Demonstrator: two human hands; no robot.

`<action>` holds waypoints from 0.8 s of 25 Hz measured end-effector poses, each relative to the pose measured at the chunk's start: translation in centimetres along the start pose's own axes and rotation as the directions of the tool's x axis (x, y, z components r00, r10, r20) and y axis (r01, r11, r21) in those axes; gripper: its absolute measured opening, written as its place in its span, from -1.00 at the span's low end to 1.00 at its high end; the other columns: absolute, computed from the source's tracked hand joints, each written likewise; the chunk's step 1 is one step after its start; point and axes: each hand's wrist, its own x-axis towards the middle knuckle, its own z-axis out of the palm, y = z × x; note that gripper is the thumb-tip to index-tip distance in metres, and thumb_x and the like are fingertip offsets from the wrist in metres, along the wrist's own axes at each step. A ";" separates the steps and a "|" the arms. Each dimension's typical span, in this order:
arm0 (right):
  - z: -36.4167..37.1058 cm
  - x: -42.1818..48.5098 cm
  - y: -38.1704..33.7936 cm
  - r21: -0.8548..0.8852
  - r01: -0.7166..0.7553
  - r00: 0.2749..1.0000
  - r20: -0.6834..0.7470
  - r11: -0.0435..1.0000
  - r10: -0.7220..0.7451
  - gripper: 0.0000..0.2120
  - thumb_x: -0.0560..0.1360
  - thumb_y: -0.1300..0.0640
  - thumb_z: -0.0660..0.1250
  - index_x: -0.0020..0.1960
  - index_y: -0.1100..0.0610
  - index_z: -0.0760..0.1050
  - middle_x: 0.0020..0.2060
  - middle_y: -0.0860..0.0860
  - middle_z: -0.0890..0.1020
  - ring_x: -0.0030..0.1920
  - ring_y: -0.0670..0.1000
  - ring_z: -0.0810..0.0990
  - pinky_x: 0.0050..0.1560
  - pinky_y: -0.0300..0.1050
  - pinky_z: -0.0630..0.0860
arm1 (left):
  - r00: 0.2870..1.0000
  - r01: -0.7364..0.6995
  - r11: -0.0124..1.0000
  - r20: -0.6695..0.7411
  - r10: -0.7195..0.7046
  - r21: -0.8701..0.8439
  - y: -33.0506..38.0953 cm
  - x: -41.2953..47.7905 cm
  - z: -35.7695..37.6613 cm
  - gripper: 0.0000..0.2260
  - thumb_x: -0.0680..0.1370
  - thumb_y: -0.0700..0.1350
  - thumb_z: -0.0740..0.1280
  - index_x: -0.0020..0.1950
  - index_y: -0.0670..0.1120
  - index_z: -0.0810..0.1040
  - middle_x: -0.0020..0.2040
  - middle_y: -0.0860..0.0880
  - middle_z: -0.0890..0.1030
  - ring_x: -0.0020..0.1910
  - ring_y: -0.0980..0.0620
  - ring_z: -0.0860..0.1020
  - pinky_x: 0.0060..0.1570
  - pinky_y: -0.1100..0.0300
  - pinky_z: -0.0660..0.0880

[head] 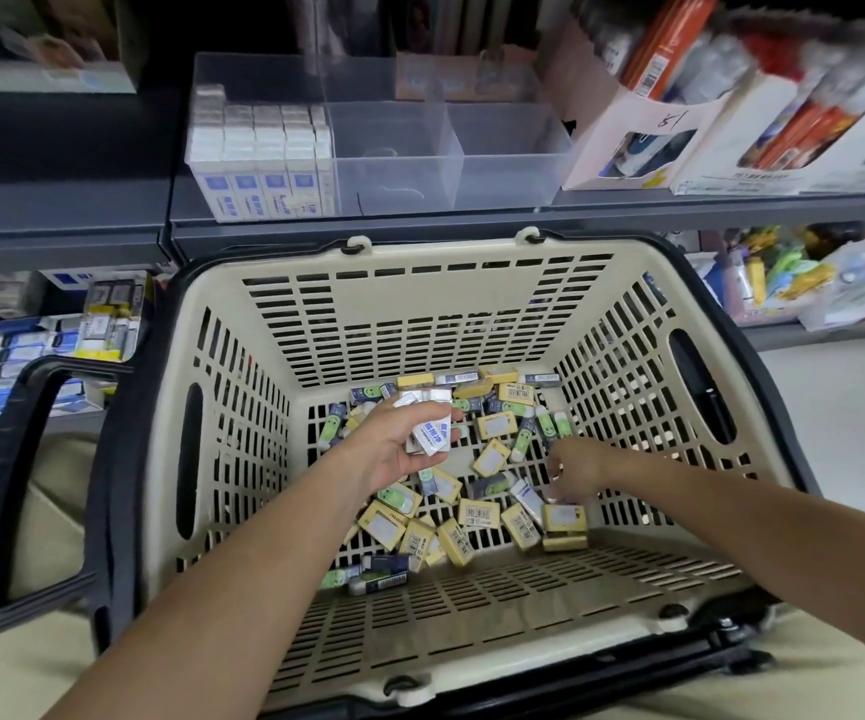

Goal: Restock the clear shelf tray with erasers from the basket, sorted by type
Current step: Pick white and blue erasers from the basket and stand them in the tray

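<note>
A cream plastic basket (420, 304) with black handles sits below the shelf; its floor is littered with several yellow erasers (477, 513) and green-faced erasers (544, 424). My left hand (399, 446), palm up inside the basket, holds a bunch of white-and-blue erasers (427, 426). My right hand (573, 467) reaches down among the loose erasers at the basket's right, fingers curled; whether it grips one is hidden. On the shelf above stands the clear tray (503, 168): its left section is packed with white-and-blue erasers (264, 158), its middle and right sections hold nothing.
White cartons of orange and blue packs (763, 122) stand right of the tray on the grey shelf (420, 220). A lower shelf at left holds boxes of blue stationery (50, 350); colourful packets (783, 283) lie on the lower right shelf.
</note>
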 end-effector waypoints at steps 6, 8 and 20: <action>0.8 0.2 -1.5 -0.021 0.115 0.989 -0.091 0.993 -0.116 -0.56 0.44 -0.12 0.37 0.17 0.15 0.43 0.02 0.05 0.53 -0.01 0.03 0.50 -0.11 -0.16 0.41 | 1.000 -0.012 1.000 0.012 0.012 0.011 0.0 0.1 -0.1 -0.88 0.49 -0.20 0.37 0.02 -0.09 0.55 -0.09 -0.05 0.70 -0.17 0.02 0.67 -0.16 0.14 0.56; 1.4 0.5 -2.2 -0.108 0.094 0.986 -0.128 0.990 -0.108 -0.56 0.42 -0.21 0.33 0.04 0.14 0.43 -0.14 0.04 0.53 -0.15 0.04 0.52 -0.22 -0.14 0.42 | 1.000 -0.010 1.000 0.014 0.009 0.012 0.0 0.2 -0.2 -0.88 0.49 -0.20 0.38 0.01 -0.09 0.55 -0.09 -0.05 0.70 -0.16 0.03 0.67 -0.18 0.15 0.57; -1.1 0.8 -2.1 -0.028 -0.055 0.985 -0.166 0.998 0.049 -0.72 0.38 0.04 0.39 -0.39 0.12 0.37 -0.50 -0.02 0.44 -0.51 -0.06 0.42 -0.42 -0.27 0.42 | 1.000 0.015 0.997 0.003 -0.015 0.069 0.0 0.2 -0.8 -0.74 0.48 -0.20 0.39 0.15 -0.08 0.50 -0.08 -0.04 0.70 -0.15 0.03 0.67 -0.29 0.17 0.57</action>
